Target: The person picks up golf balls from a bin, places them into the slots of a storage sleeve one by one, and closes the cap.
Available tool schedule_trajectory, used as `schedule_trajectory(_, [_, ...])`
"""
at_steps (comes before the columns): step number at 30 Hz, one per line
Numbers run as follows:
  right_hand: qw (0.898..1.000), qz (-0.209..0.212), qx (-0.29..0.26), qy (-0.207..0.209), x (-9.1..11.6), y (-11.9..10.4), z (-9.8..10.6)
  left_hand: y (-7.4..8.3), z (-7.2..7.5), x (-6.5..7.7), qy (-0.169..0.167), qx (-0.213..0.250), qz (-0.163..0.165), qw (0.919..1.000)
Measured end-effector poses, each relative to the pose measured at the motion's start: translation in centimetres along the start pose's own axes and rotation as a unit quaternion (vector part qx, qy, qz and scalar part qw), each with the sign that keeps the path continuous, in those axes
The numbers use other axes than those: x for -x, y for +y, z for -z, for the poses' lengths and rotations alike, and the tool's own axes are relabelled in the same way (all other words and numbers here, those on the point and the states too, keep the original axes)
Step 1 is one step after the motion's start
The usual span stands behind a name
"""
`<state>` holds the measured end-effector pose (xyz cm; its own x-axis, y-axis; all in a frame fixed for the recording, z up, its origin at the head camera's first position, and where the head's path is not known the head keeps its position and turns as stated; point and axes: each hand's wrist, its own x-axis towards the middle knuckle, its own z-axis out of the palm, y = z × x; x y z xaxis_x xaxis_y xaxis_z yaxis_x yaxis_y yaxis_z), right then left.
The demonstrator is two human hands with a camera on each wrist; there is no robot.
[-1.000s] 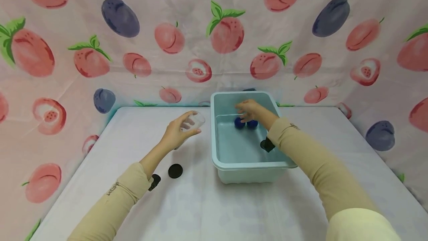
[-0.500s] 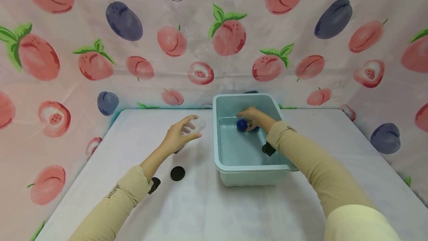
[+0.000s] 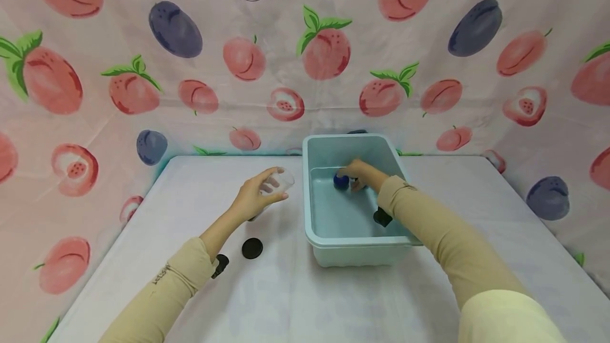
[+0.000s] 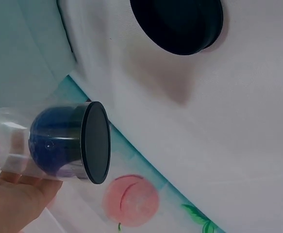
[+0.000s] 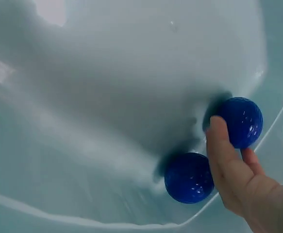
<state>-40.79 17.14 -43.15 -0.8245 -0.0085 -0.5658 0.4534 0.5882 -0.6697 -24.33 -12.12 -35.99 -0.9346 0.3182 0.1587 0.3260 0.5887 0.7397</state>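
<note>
My left hand [image 3: 250, 196] grips a clear plastic cylinder [image 3: 278, 180] tilted above the table. In the left wrist view, a dark blue ball [image 4: 54, 141] sits inside, against the cylinder's black end cap [image 4: 96, 143]. My right hand [image 3: 363, 172] reaches into a light blue plastic bin [image 3: 329, 241]. Two glossy blue balls lie on its floor. In the right wrist view, my right fingers [image 5: 221, 150] touch one blue ball [image 5: 241, 122], with the thumb apart from it. The other blue ball [image 5: 189, 178] lies beside those fingers; the head view mostly hides it behind the hand.
A round black lid [image 3: 252, 248] lies on the white-covered table [image 3: 286, 300], left of the bin. Small black wrist devices [image 3: 383, 217] show at both cuffs. A fruit-printed cloth [image 3: 286, 68] hangs behind and beside the table. The bin's walls surround my right hand.
My right hand has moved down into the bin, from above the balls to the left one. The left hand still holds the cylinder in about the same place.
</note>
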Motion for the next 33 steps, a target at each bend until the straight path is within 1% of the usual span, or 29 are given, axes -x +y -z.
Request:
schedule_trajectory(3, [1.0, -0.007, 0.005, 0.003, 5.4, -1.9, -1.2, 0.0, 0.2, 0.1, -0.003, -0.005, 0.0, 1.0])
schedule_trajectory(4, [1.0, -0.002, 0.007, 0.006, 6.7, -2.3, -1.6, 0.0, 0.2, 0.1, -0.003, -0.005, -0.001, 1.0])
schedule_trajectory(5, [1.0, -0.002, 0.005, 0.003, 7.7, -2.6, -1.8, 0.0, 0.2, 0.2, -0.003, -0.005, -0.001, 1.0])
schedule_trajectory(6, [1.0, 0.0, 0.008, -0.001, 8.1, -2.8, -2.1, 0.0, 0.3, 0.2, -0.003, -0.004, -0.001, 1.0])
schedule_trajectory(8, [1.0, 0.004, 0.001, -0.011, 7.6, -2.7, -2.5, 0.0, 0.3, 0.2, -0.004, -0.001, -0.001, 1.0])
schedule_trajectory(9, [1.0, 0.005, -0.006, -0.017, 5.4, -2.1, -2.7, 0.0, 0.3, 0.3, -0.004, 0.001, -0.001, 1.0])
schedule_trajectory(10, [1.0, 0.004, -0.013, -0.022, 2.3, -1.3, -2.9, 0.0, 0.3, 0.3, -0.005, 0.001, -0.001, 1.0])
schedule_trajectory(11, [0.999, -0.001, -0.025, -0.029, -1.3, -0.3, -3.1, 0.0, 0.3, 0.3, -0.005, 0.002, 0.0, 1.0])
schedule_trajectory(13, [0.997, -0.01, -0.056, -0.043, -9.6, 2.0, -3.6, 0.0, 0.3, 0.3, -0.005, -0.001, 0.001, 1.0])
schedule_trajectory(14, [0.997, -0.013, -0.067, -0.047, -14.2, 3.4, -4.0, -0.1, 0.3, 0.4, -0.004, -0.003, 0.001, 1.0])
schedule_trajectory(15, [0.996, -0.024, -0.076, -0.05, -18.1, 4.4, -4.2, -0.1, 0.3, 0.4, -0.003, -0.005, 0.001, 1.0])
schedule_trajectory(16, [0.995, -0.033, -0.081, -0.053, -20.1, 4.9, -4.5, -0.2, 0.4, 0.4, -0.002, -0.007, 0.001, 1.0])
schedule_trajectory(17, [0.994, -0.036, -0.088, -0.056, -20.8, 5.0, -4.8, -0.2, 0.4, 0.5, -0.001, -0.007, 0.001, 1.0])
schedule_trajectory(18, [0.994, -0.035, -0.088, -0.053, -20.6, 4.8, -5.1, -0.3, 0.4, 0.5, 0.0, -0.008, 0.001, 1.0])
schedule_trajectory(19, [0.993, -0.034, -0.095, -0.054, -18.7, 4.1, -5.2, -0.3, 0.4, 0.5, 0.0, -0.009, 0.002, 1.0])
schedule_trajectory(20, [0.994, -0.031, -0.091, -0.05, -16.4, 3.3, -5.4, -0.4, 0.4, 0.6, 0.0, -0.008, 0.001, 1.0])
schedule_trajectory(21, [0.994, -0.03, -0.093, -0.045, -12.7, 2.0, -5.5, -0.4, 0.4, 0.6, -0.001, -0.008, 0.001, 1.0])
schedule_trajectory(24, [0.995, -0.023, -0.09, -0.033, -2.7, -1.1, -5.6, -0.4, 0.5, 0.7, -0.002, -0.006, 0.001, 1.0])
schedule_trajectory(25, [0.995, -0.022, -0.091, -0.036, 0.0, -1.9, -5.5, -0.4, 0.5, 0.7, -0.002, -0.007, 0.0, 1.0])
schedule_trajectory(26, [0.995, -0.021, -0.09, -0.033, 1.7, -2.4, -5.5, -0.4, 0.6, 0.7, -0.001, -0.007, -0.001, 1.0])
schedule_trajectory(27, [0.994, -0.017, -0.097, -0.037, 2.0, -2.4, -5.3, -0.3, 0.6, 0.8, 0.0, -0.008, 0.0, 1.0])
schedule_trajectory(28, [0.994, -0.016, -0.104, -0.043, 1.6, -2.1, -5.2, -0.3, 0.7, 0.8, 0.001, -0.01, -0.001, 1.0])
schedule_trajectory(29, [0.993, -0.013, -0.109, -0.044, 2.8, -2.4, -5.0, -0.3, 0.7, 0.8, 0.002, -0.011, 0.0, 0.9999])
schedule_trajectory(32, [0.993, -0.007, -0.103, -0.059, 4.5, -2.9, -4.7, -0.4, 0.8, 0.8, 0.001, -0.017, -0.002, 0.9999])
schedule_trajectory(33, [0.993, -0.006, -0.097, -0.065, 5.4, -3.2, -4.6, -0.5, 0.9, 0.8, 0.001, -0.018, -0.002, 0.9998])
